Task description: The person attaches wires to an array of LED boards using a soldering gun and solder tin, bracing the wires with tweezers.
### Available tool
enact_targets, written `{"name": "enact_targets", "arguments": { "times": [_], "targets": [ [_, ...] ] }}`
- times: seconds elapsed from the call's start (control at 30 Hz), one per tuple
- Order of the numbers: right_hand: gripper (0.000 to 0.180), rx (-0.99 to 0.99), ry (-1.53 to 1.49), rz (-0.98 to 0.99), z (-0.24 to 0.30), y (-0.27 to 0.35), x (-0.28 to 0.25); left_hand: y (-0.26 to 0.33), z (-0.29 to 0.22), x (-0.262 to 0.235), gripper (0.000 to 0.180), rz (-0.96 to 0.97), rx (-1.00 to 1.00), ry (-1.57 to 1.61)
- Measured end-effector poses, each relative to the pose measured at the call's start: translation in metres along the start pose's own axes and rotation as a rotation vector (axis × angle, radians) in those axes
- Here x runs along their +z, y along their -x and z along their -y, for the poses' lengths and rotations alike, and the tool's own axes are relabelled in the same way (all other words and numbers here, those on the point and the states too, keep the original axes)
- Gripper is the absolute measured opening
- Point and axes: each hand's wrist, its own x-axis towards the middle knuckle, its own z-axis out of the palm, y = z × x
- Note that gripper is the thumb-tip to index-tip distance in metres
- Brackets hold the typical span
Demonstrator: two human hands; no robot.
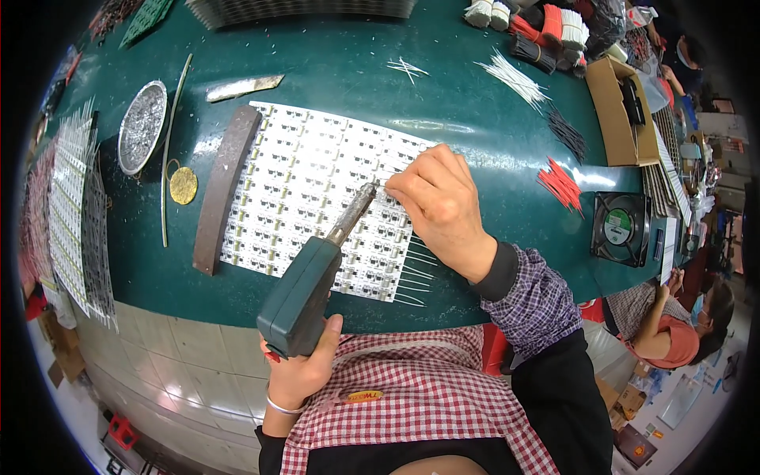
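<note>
Head view, nearest first: what are the hands doing?

Left hand (pixel 305 366): wrapped around the handle of a dark green soldering gun (pixel 299 297), just past the red-and-white checked apron (pixel 412 396). Barrel slants up and right; tip sits over the circuit-board panel (pixel 305 170).

And the right hand (pixel 443 202)?

Thumb and forefinger pressed together beside the gun's tip. Cannot tell what, if anything, they pinch; too small there. Fine white leads (pixel 416 273) stick out from the panel's right edge below that hand.

Where is the panel?

Flat on the green tabletop (pixel 507 206), in front of the person, a brown bar (pixel 226 190) along its left edge.

Farther out?

Left: a round yellow disc (pixel 184 186), then a metal dish (pixel 143 127) containing grey bits. Right: a black cooling fan (pixel 621 228), short red wires (pixel 560 186), dark wires (pixel 566 136), a cardboard box (pixel 609 119), loose white wires (pixel 513 79). Farthest, upper right: bundled red wires (pixel 552 24), near white and black bundles.
</note>
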Motion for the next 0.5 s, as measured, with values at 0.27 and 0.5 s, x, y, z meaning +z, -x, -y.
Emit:
{"name": "enact_targets", "arguments": {
  "times": [0.27,0.5],
  "targets": [
    [0.009,-0.008,0.032,0.015,0.001,0.002,0.001,0.001,0.0,0.002,0.035,-0.019,-0.032,-0.018],
    [0.01,-0.018,0.042,0.012,0.0,0.002,0.001,0.004,-0.014,0.004,0.032,-0.075,-0.201,0.133]
  ]
}}
